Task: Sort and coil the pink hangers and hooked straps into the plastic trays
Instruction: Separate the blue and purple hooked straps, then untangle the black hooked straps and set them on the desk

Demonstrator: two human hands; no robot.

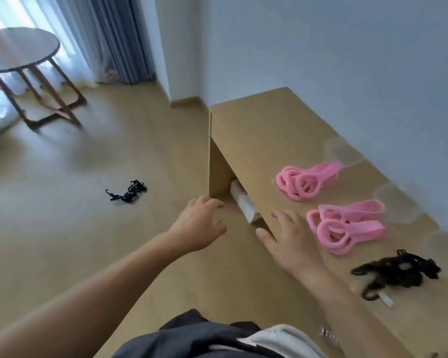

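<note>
- Left hand [199, 224]: holds nothing, fingers loosely curled and spread, palm down, out over the floor [70, 182] just before the end corner of the bench.
- Right hand [292, 241]: holds nothing, fingers straight and spread, palm down at the front edge of the bench [256, 130]. Whether it rests on the wood cannot be told.
- Pink hangers, far bunch [305, 183]: several looped pieces stacked together on the bench top, rings toward the person, tails pointing at the wall.
- Pink hangers, near bunch [344, 228]: a like stack on the bench top, just beside the right hand's fingers, well apart from the far bunch.
- Plastic trays: two clear, blurred shapes on the bench near the wall, one [346, 151] at the tails of the far bunch, one [401, 200] just behind the near bunch. Their outlines are too faint to tell more.
- Hooked straps, bench lot [395, 272]: a black tangle lying loose on the bench top, nearer the person than the near bunch, outside the trays.
- Hooked straps, floor lot [127, 193]: a small black tangle on the floor, well apart from the bench.
- White box [243, 202]: lies under the bench top, partly hidden.
- Round table [19, 47]: wooden legs, stands by the curtain [119, 34].
</note>
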